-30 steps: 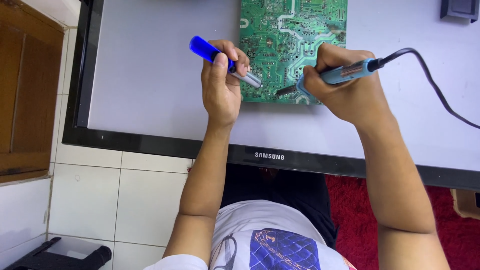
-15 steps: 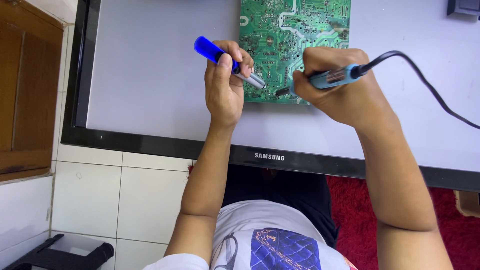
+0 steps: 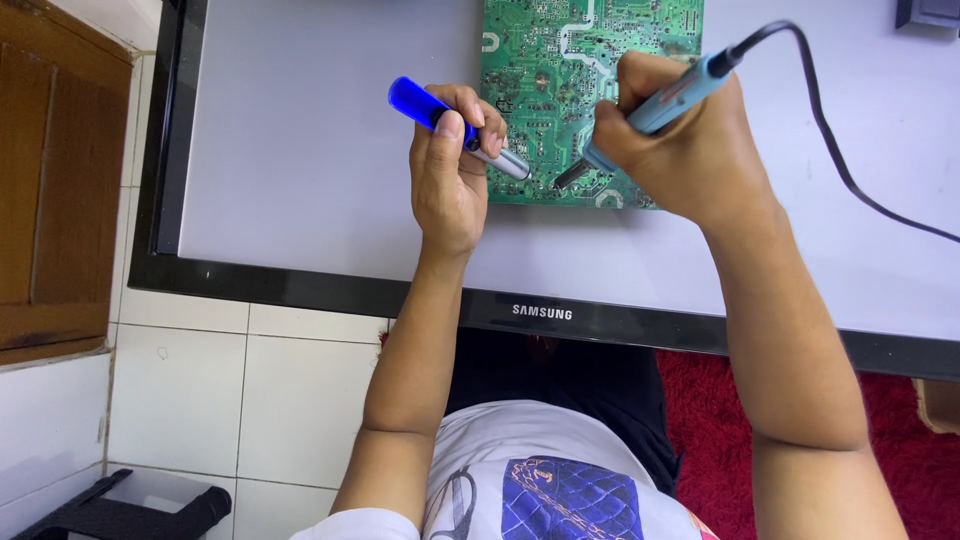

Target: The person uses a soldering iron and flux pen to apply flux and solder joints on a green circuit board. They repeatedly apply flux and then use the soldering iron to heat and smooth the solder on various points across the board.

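In the head view, the left hand (image 3: 450, 170) has its fingers curled tight around a blue desoldering pump (image 3: 455, 128), thumb laid along the barrel. The pump lies slanted, its blue end up and to the left, its silver nozzle pointing down to the right and reaching over the left edge of a green circuit board (image 3: 545, 70).

The right hand (image 3: 690, 140) is closed in a pen-like grip on a soldering iron (image 3: 660, 105) with a light blue handle. The iron tilts down to the left; its dark tip meets the lower part of the board, just beside the pump's nozzle. A black cable (image 3: 850, 180) leaves the upper end of the iron, arcs over the hand and runs off to the right.

The board lies flat on the pale grey back panel of a flat screen (image 3: 300, 150) with a black frame, at the upper middle of the picture. The screen rests over a white tiled floor (image 3: 190, 400) and a red carpet (image 3: 890, 440). A wooden door (image 3: 50, 180) stands at the left, and a black stand (image 3: 130, 505) shows in the lower left corner. The person wears a white printed shirt (image 3: 550, 480)
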